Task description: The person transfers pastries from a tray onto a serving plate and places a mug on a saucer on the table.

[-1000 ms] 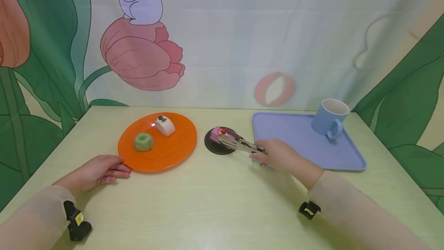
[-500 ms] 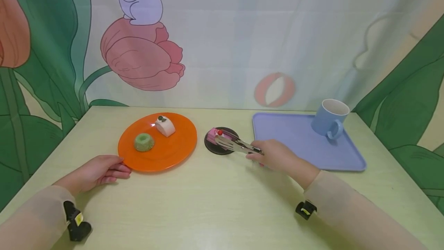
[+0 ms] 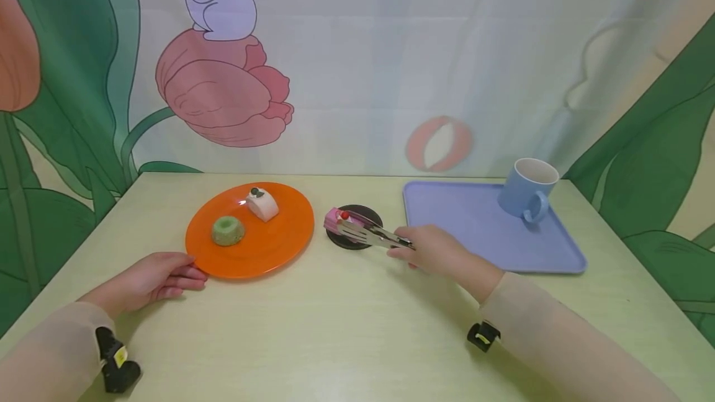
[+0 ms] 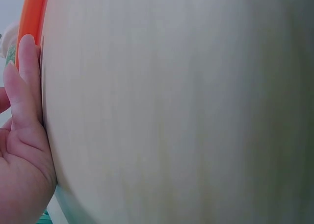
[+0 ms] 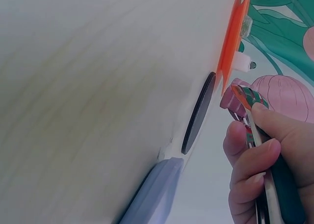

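Observation:
My left hand (image 3: 162,278) pinches the near-left rim of an orange plate (image 3: 274,250), thumb above and fingers low by the table. On that plate sit a green ring-shaped cake (image 3: 228,230) and a white cake roll piece (image 3: 262,205) with a dark topping. My right hand (image 3: 432,253) grips metal tongs (image 3: 371,236), whose ends hold a small pink cake (image 3: 332,220) with a red berry on top. In the right wrist view the pink cake (image 5: 234,96) hangs clear of a round black coaster (image 5: 198,116); the tongs partly cover it.
A lavender tray (image 3: 447,203) lies at the right, just beyond my right hand. On its far right corner stands a light blue mug (image 3: 527,188). A printed curtain (image 3: 346,79) hangs behind the table's back edge.
My right hand has moved left with the tongs and the pink cake, which shifts from over the coaster toward the plate. The left hand keeps its place on the rim. The head view shifts slightly.

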Demonstrator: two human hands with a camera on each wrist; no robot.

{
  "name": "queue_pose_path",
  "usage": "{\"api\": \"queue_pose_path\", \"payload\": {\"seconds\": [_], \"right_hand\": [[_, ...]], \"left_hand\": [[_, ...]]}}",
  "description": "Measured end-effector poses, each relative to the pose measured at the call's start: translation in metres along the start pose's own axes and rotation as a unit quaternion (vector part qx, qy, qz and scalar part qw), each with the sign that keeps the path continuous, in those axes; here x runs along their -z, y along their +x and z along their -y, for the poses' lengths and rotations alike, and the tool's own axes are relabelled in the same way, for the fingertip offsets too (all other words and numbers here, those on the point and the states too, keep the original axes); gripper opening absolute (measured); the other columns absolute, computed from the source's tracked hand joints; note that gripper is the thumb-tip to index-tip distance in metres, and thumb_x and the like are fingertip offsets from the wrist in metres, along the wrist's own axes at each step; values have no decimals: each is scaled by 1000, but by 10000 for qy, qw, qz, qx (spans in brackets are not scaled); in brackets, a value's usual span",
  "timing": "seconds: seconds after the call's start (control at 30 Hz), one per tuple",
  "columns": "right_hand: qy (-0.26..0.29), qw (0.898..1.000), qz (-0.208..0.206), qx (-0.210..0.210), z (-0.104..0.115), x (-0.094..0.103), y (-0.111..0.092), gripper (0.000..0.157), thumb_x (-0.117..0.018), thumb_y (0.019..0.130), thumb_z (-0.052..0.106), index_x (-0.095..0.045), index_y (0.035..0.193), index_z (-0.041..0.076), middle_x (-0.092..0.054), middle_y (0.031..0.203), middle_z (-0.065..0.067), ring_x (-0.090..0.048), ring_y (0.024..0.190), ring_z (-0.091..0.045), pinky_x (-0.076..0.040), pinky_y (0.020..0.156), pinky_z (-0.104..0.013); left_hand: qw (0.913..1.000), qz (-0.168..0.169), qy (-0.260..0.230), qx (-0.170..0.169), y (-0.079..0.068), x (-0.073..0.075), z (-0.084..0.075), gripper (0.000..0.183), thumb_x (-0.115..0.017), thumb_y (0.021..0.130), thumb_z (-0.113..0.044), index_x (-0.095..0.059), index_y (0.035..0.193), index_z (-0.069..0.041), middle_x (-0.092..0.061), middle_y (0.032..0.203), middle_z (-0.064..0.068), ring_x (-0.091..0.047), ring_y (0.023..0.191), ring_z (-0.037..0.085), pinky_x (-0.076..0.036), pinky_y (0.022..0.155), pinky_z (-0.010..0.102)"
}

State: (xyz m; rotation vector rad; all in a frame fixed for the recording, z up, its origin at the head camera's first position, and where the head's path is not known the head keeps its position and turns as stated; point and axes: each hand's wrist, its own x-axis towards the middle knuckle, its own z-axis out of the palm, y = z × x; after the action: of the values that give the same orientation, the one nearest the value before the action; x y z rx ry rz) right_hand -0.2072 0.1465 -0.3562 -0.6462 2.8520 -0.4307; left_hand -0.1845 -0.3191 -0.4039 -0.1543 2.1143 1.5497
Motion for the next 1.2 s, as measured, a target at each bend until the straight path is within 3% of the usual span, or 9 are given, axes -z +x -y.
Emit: {"api": "queue_pose_path", "payload": {"seconds": [0.23, 0.53, 1.2], "right_hand": [[-26, 10000, 95, 16, 6, 2, 2, 52, -56, 92, 38, -49, 132, 5, -61, 59, 2, -53, 54, -9, -46, 75, -36], [22, 9998, 199, -30, 14, 4, 9, 54, -57, 92, 38, -48, 134, 5, -61, 60, 1, -52, 53, -11, -45, 69, -33], [-72, 9993, 239, 261, 34, 3, 25, 53, -57, 91, 39, -49, 132, 5, -62, 60, 2, -54, 55, -8, -47, 78, -36]], "left_hand": [[10000, 75, -27, -22, -1, 0, 0, 42, -32, 102, -27, -46, 123, 8, -68, 99, 6, -66, 90, 16, -53, 72, 23], [10000, 31, -21, 4, -3, -1, -4, 43, -31, 102, -26, -43, 125, 9, -68, 100, 6, -66, 90, 16, -53, 72, 23], [9999, -42, -18, 127, -5, -1, -8, 43, -33, 102, -27, -43, 125, 7, -68, 100, 7, -66, 90, 17, -53, 72, 22]]}}
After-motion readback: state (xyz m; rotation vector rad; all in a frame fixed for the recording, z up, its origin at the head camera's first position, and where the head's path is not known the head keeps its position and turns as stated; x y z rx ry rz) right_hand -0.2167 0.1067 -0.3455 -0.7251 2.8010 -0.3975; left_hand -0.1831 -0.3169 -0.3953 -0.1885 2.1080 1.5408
